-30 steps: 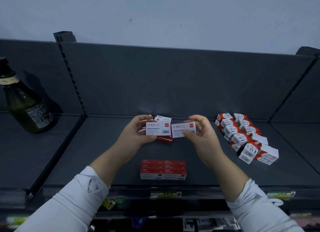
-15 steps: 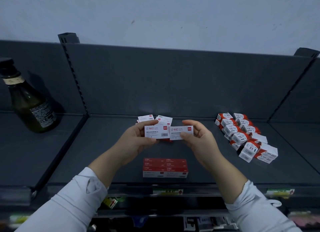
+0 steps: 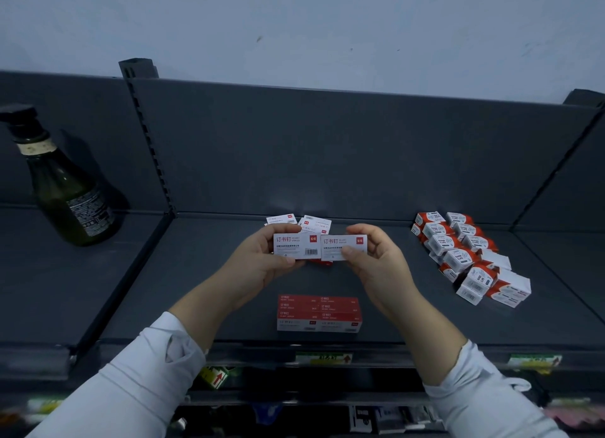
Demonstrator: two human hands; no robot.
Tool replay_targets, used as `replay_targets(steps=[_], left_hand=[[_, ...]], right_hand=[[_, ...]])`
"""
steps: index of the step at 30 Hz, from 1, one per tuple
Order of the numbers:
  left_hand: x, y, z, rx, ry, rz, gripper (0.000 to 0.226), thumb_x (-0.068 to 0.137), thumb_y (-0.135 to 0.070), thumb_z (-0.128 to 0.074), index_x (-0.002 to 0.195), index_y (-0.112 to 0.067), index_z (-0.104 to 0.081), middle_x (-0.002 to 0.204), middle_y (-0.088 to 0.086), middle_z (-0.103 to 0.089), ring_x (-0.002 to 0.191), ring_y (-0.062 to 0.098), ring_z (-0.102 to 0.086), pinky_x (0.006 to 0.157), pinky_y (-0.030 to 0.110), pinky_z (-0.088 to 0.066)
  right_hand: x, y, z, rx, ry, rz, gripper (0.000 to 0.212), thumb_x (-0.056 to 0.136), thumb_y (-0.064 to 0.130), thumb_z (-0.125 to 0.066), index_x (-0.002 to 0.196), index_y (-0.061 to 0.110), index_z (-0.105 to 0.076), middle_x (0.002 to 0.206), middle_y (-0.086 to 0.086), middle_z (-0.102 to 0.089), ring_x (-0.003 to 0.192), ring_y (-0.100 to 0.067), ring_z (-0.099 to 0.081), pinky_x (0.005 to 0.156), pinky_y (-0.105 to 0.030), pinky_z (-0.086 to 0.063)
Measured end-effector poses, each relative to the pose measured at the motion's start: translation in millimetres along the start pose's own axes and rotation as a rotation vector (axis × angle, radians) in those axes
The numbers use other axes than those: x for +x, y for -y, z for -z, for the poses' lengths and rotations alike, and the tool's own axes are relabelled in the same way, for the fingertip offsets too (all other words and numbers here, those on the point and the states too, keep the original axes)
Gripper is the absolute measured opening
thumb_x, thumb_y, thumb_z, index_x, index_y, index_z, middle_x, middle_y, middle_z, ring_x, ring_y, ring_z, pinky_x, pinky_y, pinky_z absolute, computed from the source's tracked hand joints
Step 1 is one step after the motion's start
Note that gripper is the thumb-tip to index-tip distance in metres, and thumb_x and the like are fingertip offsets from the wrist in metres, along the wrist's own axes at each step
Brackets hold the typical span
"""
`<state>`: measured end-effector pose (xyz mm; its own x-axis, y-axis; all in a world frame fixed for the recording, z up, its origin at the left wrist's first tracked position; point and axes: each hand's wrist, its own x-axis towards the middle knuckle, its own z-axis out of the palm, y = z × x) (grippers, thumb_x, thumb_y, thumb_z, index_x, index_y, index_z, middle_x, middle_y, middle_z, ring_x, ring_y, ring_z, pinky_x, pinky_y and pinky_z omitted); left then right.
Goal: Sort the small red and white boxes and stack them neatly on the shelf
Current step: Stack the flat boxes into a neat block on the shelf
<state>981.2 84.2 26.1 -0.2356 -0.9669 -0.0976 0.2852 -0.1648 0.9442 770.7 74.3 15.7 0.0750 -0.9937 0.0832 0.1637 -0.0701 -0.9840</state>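
Left hand (image 3: 258,264) pinched a white-faced box (image 3: 294,246), right hand (image 3: 376,264) pinched a second box (image 3: 343,246), edges overlapping above the shelf (image 3: 196,290). Loose boxes (image 3: 314,223) beyond the fingers were half hidden. The red stack (image 3: 319,313) sat between the wrists, its print unreadable.

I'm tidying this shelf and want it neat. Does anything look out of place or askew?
A dark glass bottle stands alone in the left bay, unlike anything else on this shelf. At the middle bay's back, loose white boxes lie at odd angles. The right cluster's front boxes sit skewed out of line.
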Motion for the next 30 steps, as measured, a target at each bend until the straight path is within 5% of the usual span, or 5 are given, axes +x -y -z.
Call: replay_targets(steps=[11, 21, 30], left_hand=[[6, 3, -2, 0.046, -0.045, 0.003, 0.026, 0.091, 0.008, -0.055, 0.113, -0.006, -0.057, 0.117, 0.014, -0.066, 0.106, 0.025, -0.068, 0.088, 0.033, -0.058], [25, 23, 1, 0.558, -0.133, -0.090, 0.025, 0.076, 0.001, -0.079, 0.089, -0.011, -0.061, 0.080, -0.006, -0.069, 0.065, -0.005, -0.064, 0.060, 0.010, -0.048], [42, 59, 16, 0.694, -0.083, 0.058, 0.020, 0.082, -0.015, -0.077, 0.094, -0.016, -0.061, 0.096, -0.002, -0.071, 0.089, 0.013, -0.066, 0.074, 0.025, -0.053]], right_hand=[[2, -2, 1, -0.132, 0.007, 0.001, 0.025, 0.090, -0.003, -0.062, 0.105, 0.017, -0.063, 0.094, 0.001, -0.072, 0.091, -0.013, -0.068, 0.076, -0.022, -0.054], [5, -20, 13, -0.614, 0.013, 0.073, 0.020, 0.082, 0.012, -0.077, 0.095, 0.024, -0.068, 0.096, 0.010, -0.070, 0.088, -0.003, -0.065, 0.073, -0.016, -0.053], [13, -50, 24, -0.823, 0.126, -0.027, 0.023, 0.089, 0.009, -0.066, 0.090, 0.032, -0.065, 0.092, 0.021, -0.065, 0.085, 0.009, -0.058, 0.071, -0.009, -0.040]])
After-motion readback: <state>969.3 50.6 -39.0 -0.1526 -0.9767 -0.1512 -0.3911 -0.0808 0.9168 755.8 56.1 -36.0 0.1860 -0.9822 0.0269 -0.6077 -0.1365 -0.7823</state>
